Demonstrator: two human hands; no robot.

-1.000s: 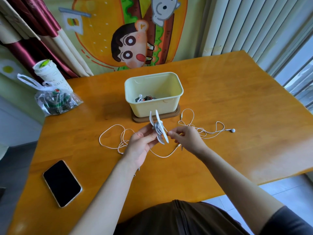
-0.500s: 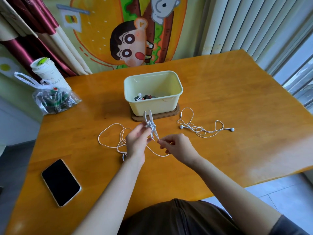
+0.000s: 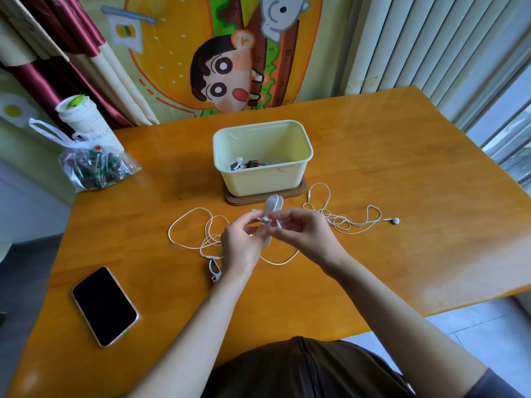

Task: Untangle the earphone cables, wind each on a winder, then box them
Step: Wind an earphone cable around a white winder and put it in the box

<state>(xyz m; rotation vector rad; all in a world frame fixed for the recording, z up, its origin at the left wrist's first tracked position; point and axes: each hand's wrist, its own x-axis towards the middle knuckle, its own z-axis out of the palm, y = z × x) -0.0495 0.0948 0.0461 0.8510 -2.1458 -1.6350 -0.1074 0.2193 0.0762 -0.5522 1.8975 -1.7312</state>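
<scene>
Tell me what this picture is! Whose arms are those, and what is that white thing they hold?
There is no machine here, just a person. A camera worn on their head looks down, so you see their own two arms reaching over the orange wooden table. The left hand grips a white plastic winder, a little holder for wrapping wire. The fingers of the right hand pinch a white earphone cable beside it; the rest of that cable lies in loops on the table. A second white earphone cable lies loose to the right. Behind the hands stands a pale yellow plastic box, and a black phone lies at the left.
</scene>
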